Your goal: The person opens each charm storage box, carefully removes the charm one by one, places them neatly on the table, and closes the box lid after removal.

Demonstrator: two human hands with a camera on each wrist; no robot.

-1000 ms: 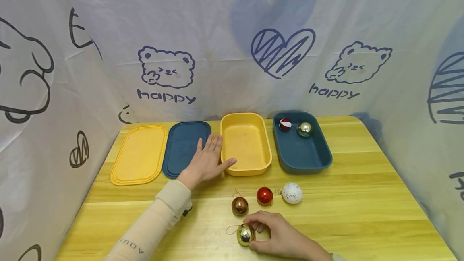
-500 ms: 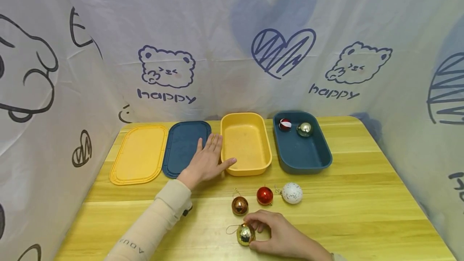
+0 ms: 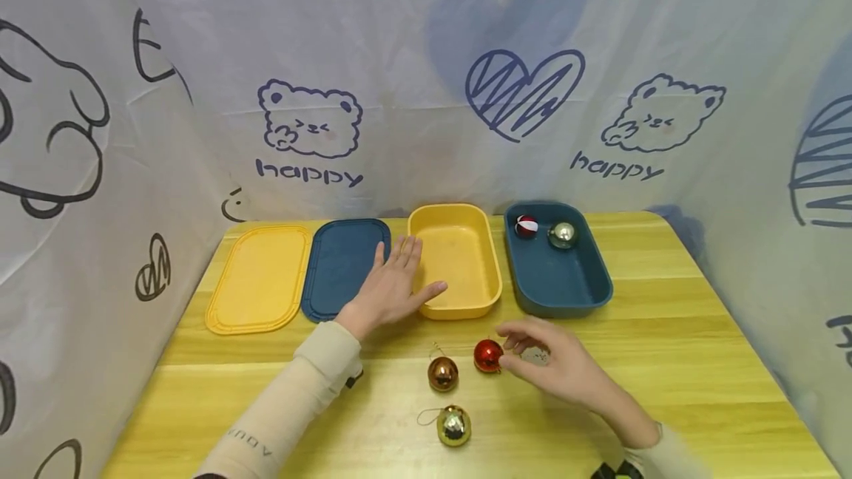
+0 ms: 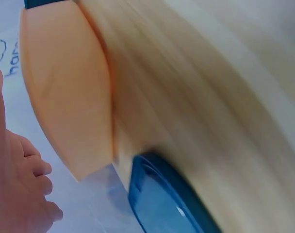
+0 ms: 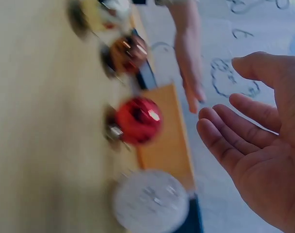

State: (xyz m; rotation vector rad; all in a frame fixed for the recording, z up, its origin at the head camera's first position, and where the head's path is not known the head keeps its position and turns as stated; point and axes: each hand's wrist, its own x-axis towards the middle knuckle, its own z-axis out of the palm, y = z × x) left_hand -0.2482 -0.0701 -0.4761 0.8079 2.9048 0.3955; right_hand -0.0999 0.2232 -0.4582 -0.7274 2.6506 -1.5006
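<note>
My left hand (image 3: pixel 389 288), fingers straight and thumb spread, hovers at the left side of the yellow box (image 3: pixel 459 265), the thumb over its near-left rim. In the left wrist view it shows apart from the box wall (image 4: pixel 74 92). My right hand (image 3: pixel 566 364) holds nothing; its loosely bent fingers are above the white speckled Christmas bauble (image 5: pixel 151 201), mostly covered in the head view. Left of the fingertips lies a red bauble (image 3: pixel 489 355); I cannot tell from the head view whether they touch. A copper bauble (image 3: pixel 442 374) and a gold bauble (image 3: pixel 454 426) lie nearer me.
A blue box (image 3: pixel 555 279) to the right contains a red-and-white bauble (image 3: pixel 526 226) and a silvery bauble (image 3: pixel 563 235). Flat on the table's left side lie a yellow lid (image 3: pixel 259 279) and a blue lid (image 3: pixel 347 265). Printed cloth (image 3: pixel 413 131) hangs behind and beside the wooden table (image 3: pixel 665 361).
My right hand has let go of the gold bauble, which stays on the table, and moved away and right over the white bauble. My left hand has shifted slightly forward and right.
</note>
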